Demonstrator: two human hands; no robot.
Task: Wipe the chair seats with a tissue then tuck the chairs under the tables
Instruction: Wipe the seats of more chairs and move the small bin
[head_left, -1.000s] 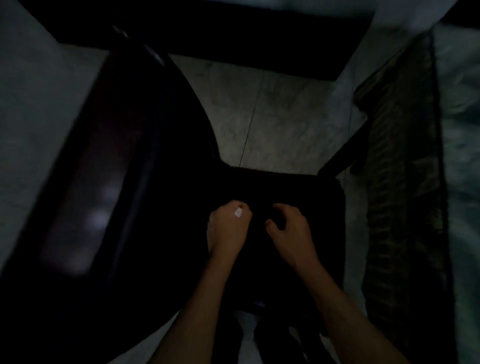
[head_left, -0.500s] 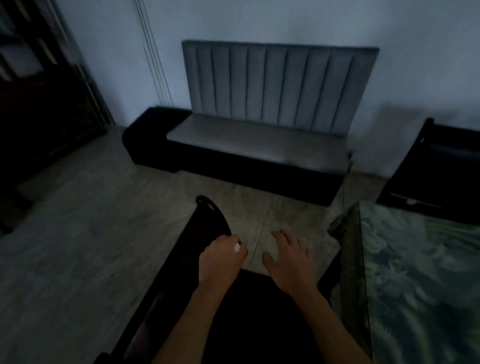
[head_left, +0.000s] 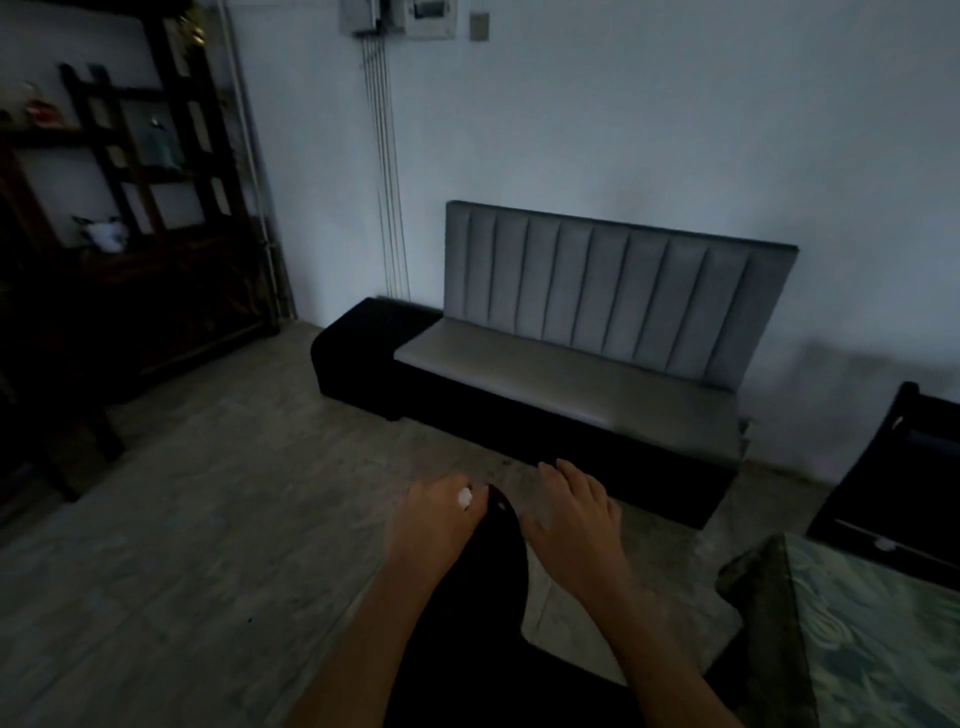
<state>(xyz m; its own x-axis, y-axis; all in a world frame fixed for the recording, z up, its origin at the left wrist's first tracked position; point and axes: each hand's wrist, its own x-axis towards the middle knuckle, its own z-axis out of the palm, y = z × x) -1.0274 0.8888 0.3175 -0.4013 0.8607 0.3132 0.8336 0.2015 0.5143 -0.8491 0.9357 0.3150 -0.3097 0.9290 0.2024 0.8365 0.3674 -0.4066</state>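
You are looking forward and down across a dim room; both your bare forearms reach out from the bottom of the view. Your left hand (head_left: 434, 512) is curled into a loose fist, and a small wad of white tissue (head_left: 464, 497) shows between its thumb and forefinger, pinched there; this hand sits just left of the top of a dark chair (head_left: 498, 551), close against its curved back, though the darkness hides whether the fingers actually press on the wood. Your right hand (head_left: 574, 512) is just right of the same chair back, palm down, fingers relaxed and slightly spread, holding nothing; whether it touches the chair cannot be told. The chair itself runs from between your hands down toward you, its seat a black shape between your forearms, too dark to show any detail.

At the lower right is the corner of a table (head_left: 878, 639) covered with a green patterned cloth; the chair stands just beside it, with a strip of pale floor (head_left: 208, 545) between them. Farther off, against a pale wall (head_left: 623, 130), stands a grey padded bench (head_left: 571, 364) with a ribbed backrest and a dark base; a dark wooden shelf unit (head_left: 130, 208) fills the left side; a second dark chair (head_left: 904, 467) shows at the right edge, behind the table.
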